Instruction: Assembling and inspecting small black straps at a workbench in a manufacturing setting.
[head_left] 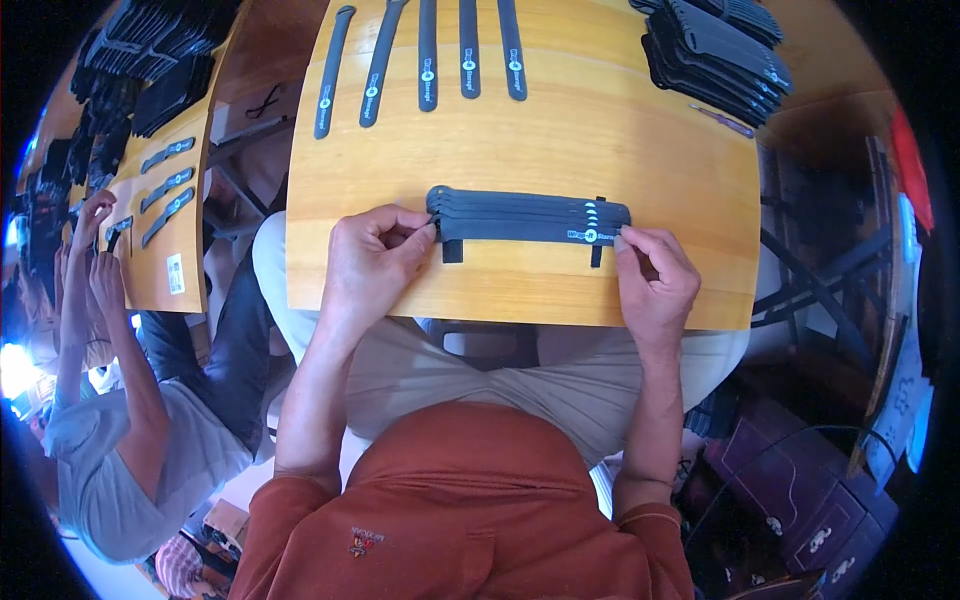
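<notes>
an overlapping stack of dark straps [520, 213] was laid crosswise on the near part of the wooden surface [400, 165], its left end pinched by the left hand [378, 260] and its right end by the right hand [657, 285], the fingers [629, 264] of both being drawn narrowly together. beneath the stack, two black strips [453, 251] were partly exposed, while five separate straps [428, 60] were set in a row beyond it.
</notes>
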